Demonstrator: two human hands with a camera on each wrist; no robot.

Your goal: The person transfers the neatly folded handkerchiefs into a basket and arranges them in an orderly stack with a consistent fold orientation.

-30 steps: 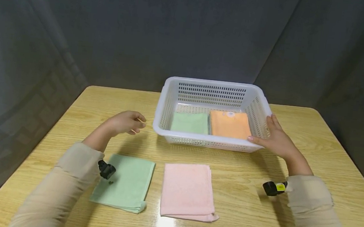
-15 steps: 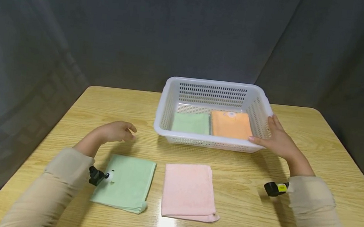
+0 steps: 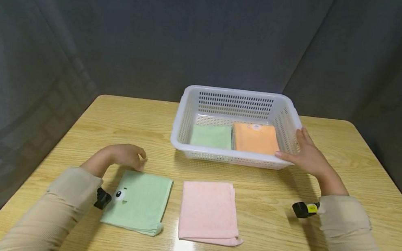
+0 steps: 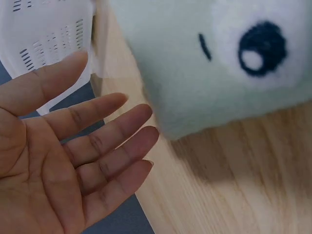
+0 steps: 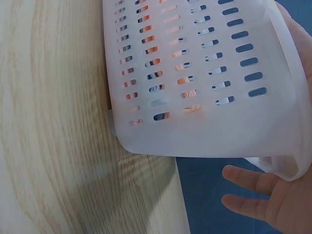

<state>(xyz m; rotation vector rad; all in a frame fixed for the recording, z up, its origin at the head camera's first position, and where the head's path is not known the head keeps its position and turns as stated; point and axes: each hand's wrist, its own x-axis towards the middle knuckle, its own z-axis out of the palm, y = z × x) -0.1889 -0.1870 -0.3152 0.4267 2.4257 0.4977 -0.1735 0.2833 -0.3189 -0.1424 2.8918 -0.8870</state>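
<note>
A green folded towel (image 3: 141,203) with an embroidered eye lies on the table at left. My left hand (image 3: 126,155) is by its far edge, fingers loosely bent; in the left wrist view the palm faces the camera and the fingers (image 4: 124,141) reach close to the towel's corner, holding nothing. A pink folded towel (image 3: 210,212) lies to the right of the green one. Behind stands a white plastic basket (image 3: 231,154). My right hand (image 3: 310,155) grips its front right corner, thumb over the front rim, fingers (image 5: 248,180) down the outer right side.
Inside the basket, a light green folded towel (image 3: 211,136) lies left of an orange folded towel (image 3: 256,138). The wooden table (image 3: 266,238) ends at a dark grey curtain (image 3: 159,35) at the back. A black wrist camera (image 3: 302,210) hangs below the right sleeve.
My left hand has moved left and toward me, from beside the basket to the green towel's far edge. The right hand keeps its place on the basket.
</note>
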